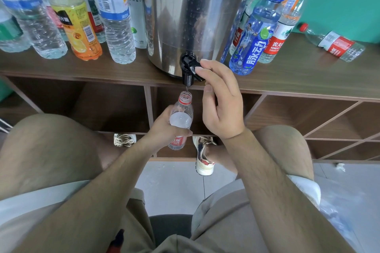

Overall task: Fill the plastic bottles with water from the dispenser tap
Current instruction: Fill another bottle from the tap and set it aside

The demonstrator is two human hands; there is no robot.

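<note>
A steel water dispenser (191, 12) stands on the wooden shelf top, its black tap (189, 68) jutting over the front edge. My left hand (164, 127) grips a small clear bottle (182, 117) with a red neck ring and red label, held upright with its open mouth right under the spout. A thin stream of water runs into it. My right hand (221, 100) has its fingertips curled over the tap lever, pulling it forward; the thumb hangs free below.
Several capless bottles (115, 18) crowd the shelf top (61, 68) left of the dispenser. Capped bottles, one blue-labelled (257, 33), stand to its right, and one lies on its side (337, 44). Open cubbies sit below. My knees and shoes are close under the bottle.
</note>
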